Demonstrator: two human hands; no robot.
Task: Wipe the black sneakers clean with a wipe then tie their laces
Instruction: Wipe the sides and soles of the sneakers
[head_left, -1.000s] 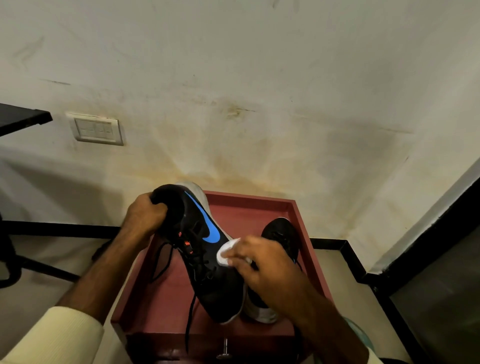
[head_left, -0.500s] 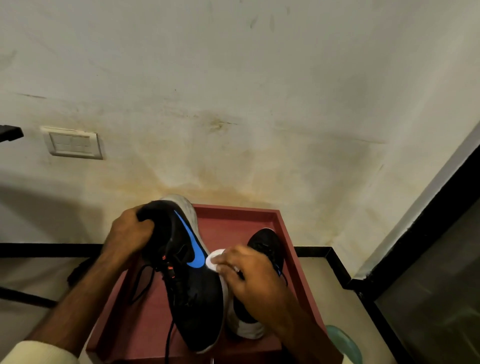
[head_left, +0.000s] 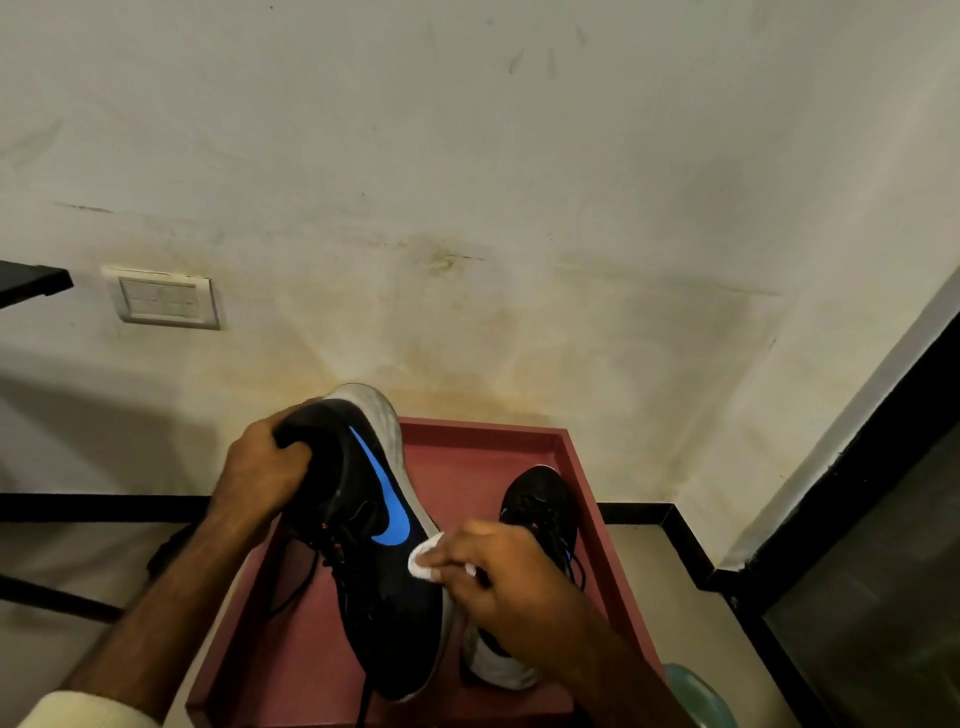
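A black sneaker (head_left: 374, 551) with a blue swoosh and pale sole is tilted on its side over a red-brown tray (head_left: 488, 447). My left hand (head_left: 262, 467) grips its heel opening. My right hand (head_left: 498, 577) presses a small white wipe (head_left: 423, 561) against the sneaker's side, just below the swoosh. Its untied black laces (head_left: 296, 587) hang loose toward the tray. The second black sneaker (head_left: 540, 519) stands in the tray to the right, partly hidden behind my right hand and forearm.
The tray sits against a stained wall. A white switch plate (head_left: 166, 299) is on the wall at left, and a dark shelf edge (head_left: 31, 280) juts in at far left. A black-framed glass panel (head_left: 862, 597) stands at right. A teal object (head_left: 696, 691) peeks out bottom right.
The wipe has slid along the sneaker's side, first up toward the swoosh and then back down toward the toe. My left hand keeps the same hold on the heel. The camera view has shifted.
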